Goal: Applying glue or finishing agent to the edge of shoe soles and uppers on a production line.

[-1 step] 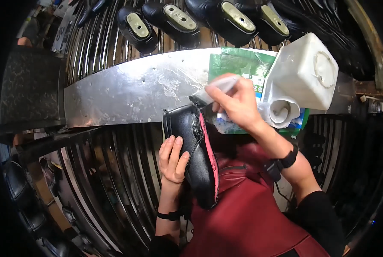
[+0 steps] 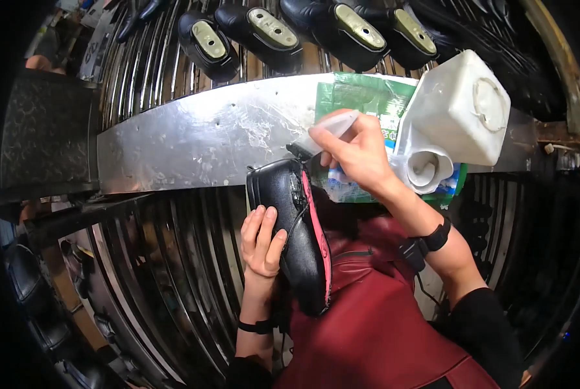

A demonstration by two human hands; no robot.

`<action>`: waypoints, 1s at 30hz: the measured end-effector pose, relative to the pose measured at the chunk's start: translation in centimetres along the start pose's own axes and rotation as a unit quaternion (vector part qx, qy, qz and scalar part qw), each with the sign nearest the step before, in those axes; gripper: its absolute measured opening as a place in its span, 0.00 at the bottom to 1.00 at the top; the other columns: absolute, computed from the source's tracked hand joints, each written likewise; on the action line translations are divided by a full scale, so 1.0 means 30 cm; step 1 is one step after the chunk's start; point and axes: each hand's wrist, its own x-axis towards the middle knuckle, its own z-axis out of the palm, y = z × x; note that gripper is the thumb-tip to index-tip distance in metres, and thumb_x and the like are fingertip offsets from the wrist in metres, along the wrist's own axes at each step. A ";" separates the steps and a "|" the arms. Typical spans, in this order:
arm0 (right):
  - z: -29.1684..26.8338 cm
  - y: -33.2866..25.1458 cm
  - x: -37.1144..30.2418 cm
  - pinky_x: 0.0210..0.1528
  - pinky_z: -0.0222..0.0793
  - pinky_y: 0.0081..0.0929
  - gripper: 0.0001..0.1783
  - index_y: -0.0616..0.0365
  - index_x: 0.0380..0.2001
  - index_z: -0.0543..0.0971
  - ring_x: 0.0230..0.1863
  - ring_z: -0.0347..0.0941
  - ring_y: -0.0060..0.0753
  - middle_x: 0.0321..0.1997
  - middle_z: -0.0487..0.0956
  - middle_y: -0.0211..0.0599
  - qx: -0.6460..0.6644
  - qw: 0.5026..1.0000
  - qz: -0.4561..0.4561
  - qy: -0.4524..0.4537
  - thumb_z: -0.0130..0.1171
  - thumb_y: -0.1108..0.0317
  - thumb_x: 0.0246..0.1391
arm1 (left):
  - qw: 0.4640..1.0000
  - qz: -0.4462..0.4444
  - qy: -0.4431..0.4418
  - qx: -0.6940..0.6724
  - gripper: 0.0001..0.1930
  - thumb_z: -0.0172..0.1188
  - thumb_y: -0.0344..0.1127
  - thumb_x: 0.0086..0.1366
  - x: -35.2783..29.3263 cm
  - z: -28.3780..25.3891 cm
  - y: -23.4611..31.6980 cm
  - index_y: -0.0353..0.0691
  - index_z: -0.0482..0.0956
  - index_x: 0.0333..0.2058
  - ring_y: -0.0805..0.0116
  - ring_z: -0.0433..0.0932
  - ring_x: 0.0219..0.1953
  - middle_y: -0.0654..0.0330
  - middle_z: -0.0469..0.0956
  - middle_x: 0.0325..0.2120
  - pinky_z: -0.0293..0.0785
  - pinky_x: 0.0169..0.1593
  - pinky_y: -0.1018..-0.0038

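A black shoe upper [image 2: 280, 220], with a strip of pink along its right edge, lies lengthwise before me, its heel end at the metal ledge and its toe over my lap. My left hand [image 2: 262, 245] grips it from the left side, fingers laid over the black leather. In my right hand [image 2: 361, 152], pinched between thumb and fingers, is a brush [image 2: 322, 135] with a pale, pointed handle and dark bristles. The bristles are at the upper's far end, just over its edge; whether they touch it I cannot tell.
A flat metal ledge [image 2: 180, 133] runs across in front. On its right lie a green plastic bag [image 2: 361, 97], a white jug [image 2: 459, 97] and a white round cup-like piece [image 2: 431, 170]. Several black shoe uppers on lasts [image 2: 264, 39] stand on the rack behind.
My right hand has moved very slightly, and the brush in it now shows sharp instead of blurred. The shoe upper and my left hand have not moved.
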 end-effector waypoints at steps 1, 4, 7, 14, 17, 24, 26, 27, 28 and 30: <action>-0.001 -0.001 -0.014 0.23 0.71 0.21 0.10 0.65 0.38 0.83 0.21 0.78 0.20 0.27 0.84 0.32 0.022 1.000 -0.006 0.013 0.71 0.68 0.63 | 1.000 -0.002 0.002 0.001 0.13 0.62 0.26 0.72 -0.001 0.001 0.000 0.40 0.71 0.51 0.41 0.78 0.61 0.41 0.81 0.56 0.82 0.59 0.47; -0.027 0.000 -0.096 0.23 0.73 0.21 0.10 0.65 0.38 0.84 0.21 0.78 0.21 0.29 0.84 0.33 0.078 0.997 -0.008 -0.008 0.71 0.68 0.64 | 1.000 0.005 0.014 0.007 0.11 0.62 0.27 0.72 0.006 0.002 -0.001 0.39 0.72 0.50 0.41 0.79 0.60 0.41 0.82 0.55 0.82 0.59 0.48; -0.063 0.001 -0.238 0.26 0.75 0.21 0.10 0.65 0.42 0.85 0.24 0.79 0.20 0.32 0.86 0.36 0.099 0.993 0.002 -0.058 0.70 0.69 0.65 | 1.000 0.007 0.024 -0.002 0.11 0.62 0.27 0.72 0.016 0.005 -0.004 0.39 0.73 0.50 0.41 0.80 0.60 0.41 0.83 0.55 0.82 0.59 0.49; -0.121 -0.071 -0.494 0.32 0.78 0.26 0.06 0.68 0.38 0.86 0.30 0.84 0.30 0.32 0.86 0.43 0.007 0.983 -0.044 -0.178 0.72 0.77 0.59 | 1.000 0.000 0.025 -0.005 0.12 0.62 0.25 0.70 0.035 0.004 -0.004 0.37 0.74 0.50 0.41 0.79 0.61 0.41 0.82 0.57 0.81 0.61 0.50; -0.101 -0.096 -0.578 0.34 0.81 0.32 0.09 0.71 0.37 0.85 0.32 0.86 0.42 0.34 0.86 0.49 -0.036 0.941 -0.245 -0.232 0.74 0.78 0.56 | 1.000 0.002 0.020 0.007 0.12 0.62 0.25 0.70 0.047 -0.001 0.009 0.36 0.75 0.50 0.42 0.79 0.61 0.41 0.82 0.57 0.81 0.62 0.51; -0.145 -0.142 -0.596 0.31 0.82 0.26 0.13 0.70 0.45 0.86 0.34 0.87 0.34 0.36 0.87 0.45 0.001 0.931 -0.291 -0.222 0.72 0.77 0.57 | 1.000 -0.006 0.012 0.016 0.15 0.62 0.27 0.67 0.085 -0.019 0.054 0.33 0.76 0.52 0.39 0.79 0.61 0.40 0.81 0.58 0.79 0.64 0.50; -0.137 -0.179 -0.595 0.29 0.80 0.23 0.10 0.73 0.41 0.84 0.29 0.83 0.26 0.39 0.87 0.49 0.096 0.987 -0.020 -0.130 0.66 0.73 0.65 | 1.000 -0.013 0.005 0.007 0.17 0.62 0.27 0.65 0.106 -0.029 0.069 0.31 0.77 0.52 0.39 0.79 0.61 0.39 0.81 0.58 0.78 0.64 0.50; -0.129 -0.172 -0.584 0.28 0.79 0.22 0.10 0.73 0.40 0.84 0.28 0.82 0.25 0.38 0.87 0.49 0.087 0.988 -0.022 -0.122 0.65 0.73 0.66 | 1.000 -0.013 0.006 0.006 0.19 0.62 0.27 0.63 0.102 -0.024 0.064 0.30 0.78 0.53 0.38 0.78 0.61 0.39 0.81 0.58 0.78 0.64 0.51; -0.126 -0.168 -0.577 0.27 0.78 0.20 0.10 0.73 0.40 0.84 0.27 0.82 0.24 0.38 0.87 0.49 0.078 0.990 -0.024 -0.114 0.64 0.73 0.67 | 1.000 -0.012 0.007 0.007 0.19 0.62 0.27 0.63 0.111 -0.027 0.068 0.30 0.78 0.53 0.38 0.78 0.61 0.39 0.81 0.58 0.78 0.64 0.51; -0.129 -0.173 -0.585 0.30 0.79 0.24 0.07 0.73 0.34 0.83 0.27 0.83 0.27 0.36 0.87 0.51 0.006 0.973 -0.177 -0.147 0.67 0.76 0.61 | 0.999 -0.038 -0.023 0.014 0.20 0.62 0.27 0.61 0.136 -0.040 0.088 0.29 0.79 0.53 0.37 0.79 0.61 0.40 0.80 0.59 0.78 0.63 0.51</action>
